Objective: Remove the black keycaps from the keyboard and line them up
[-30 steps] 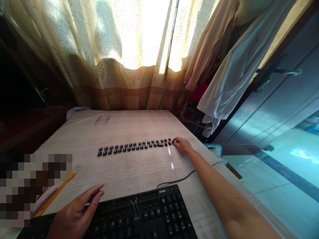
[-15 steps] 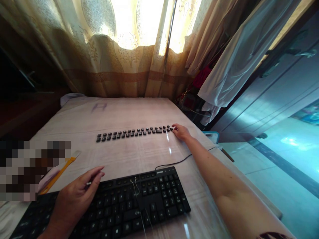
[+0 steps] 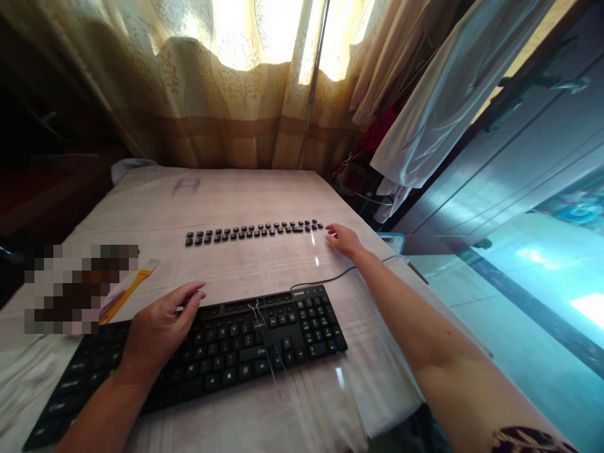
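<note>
A black keyboard [image 3: 221, 352] lies at the front of the table. My left hand [image 3: 163, 324] rests over its left part, with thumb and forefinger stretched forward and a small gap between them; nothing shows in it. Farther back, loose black keycaps [image 3: 255, 233] stand in two long rows. My right hand [image 3: 343, 239] is just right of the rows' end, its fingers bent and slightly apart, holding nothing visible. Thin bent metal wires [image 3: 262, 327] lie across the keyboard's middle.
A yellow cutter-like tool [image 3: 125, 296] lies left of the keyboard beside a blurred-out patch. The keyboard's cable [image 3: 325, 280] runs to the table's right edge. A curtain [image 3: 226, 119] hangs behind the table [image 3: 245, 195], with white cloth [image 3: 415, 132] and a door [image 3: 481, 157] on the right.
My right hand has drawn slightly away from the last keycaps at the right end of the rows. The whole view has shifted, showing more of the table's front. My left hand stays over the keyboard.
</note>
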A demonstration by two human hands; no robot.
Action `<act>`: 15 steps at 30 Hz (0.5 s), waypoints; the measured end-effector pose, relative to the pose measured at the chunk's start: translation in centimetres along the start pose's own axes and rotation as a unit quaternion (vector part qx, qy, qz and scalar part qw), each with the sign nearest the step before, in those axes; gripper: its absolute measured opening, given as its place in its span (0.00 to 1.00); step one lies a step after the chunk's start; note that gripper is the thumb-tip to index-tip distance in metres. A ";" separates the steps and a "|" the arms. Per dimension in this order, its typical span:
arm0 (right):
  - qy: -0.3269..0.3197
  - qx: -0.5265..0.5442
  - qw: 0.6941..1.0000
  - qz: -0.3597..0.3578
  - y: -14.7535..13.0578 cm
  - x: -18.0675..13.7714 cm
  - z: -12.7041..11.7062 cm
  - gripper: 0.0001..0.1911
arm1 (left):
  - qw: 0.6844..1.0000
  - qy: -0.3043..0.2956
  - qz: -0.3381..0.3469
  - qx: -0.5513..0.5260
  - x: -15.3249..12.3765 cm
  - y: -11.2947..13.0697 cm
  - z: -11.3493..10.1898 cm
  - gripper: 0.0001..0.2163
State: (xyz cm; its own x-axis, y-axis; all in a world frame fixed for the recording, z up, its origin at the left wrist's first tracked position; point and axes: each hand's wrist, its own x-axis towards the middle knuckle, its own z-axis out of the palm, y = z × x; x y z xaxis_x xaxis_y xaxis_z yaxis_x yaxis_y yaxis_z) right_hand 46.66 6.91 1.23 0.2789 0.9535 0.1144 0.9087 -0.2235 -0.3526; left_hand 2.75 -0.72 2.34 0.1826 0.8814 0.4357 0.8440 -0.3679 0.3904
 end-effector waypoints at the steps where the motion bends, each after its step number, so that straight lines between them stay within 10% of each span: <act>1: 0.004 -0.001 1.000 -0.006 -0.2 -0.6 -0.2 0.16 | 1.000 -0.002 -0.002 -0.002 0.0 0.0 0.0 0.17; 15: -0.023 0.003 0.963 -0.270 -9.0 -12.2 -2.0 0.13 | 0.998 -0.023 0.028 0.046 0.0 0.4 -0.3 0.17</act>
State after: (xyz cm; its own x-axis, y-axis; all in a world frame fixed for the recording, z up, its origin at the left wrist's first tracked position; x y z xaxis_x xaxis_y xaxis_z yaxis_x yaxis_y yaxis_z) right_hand 35.73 -3.12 4.84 -0.2468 0.9385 0.2415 0.9155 0.3075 -0.2595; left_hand 2.94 -0.91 2.71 0.2527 0.8738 0.4155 0.8741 -0.3903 0.2892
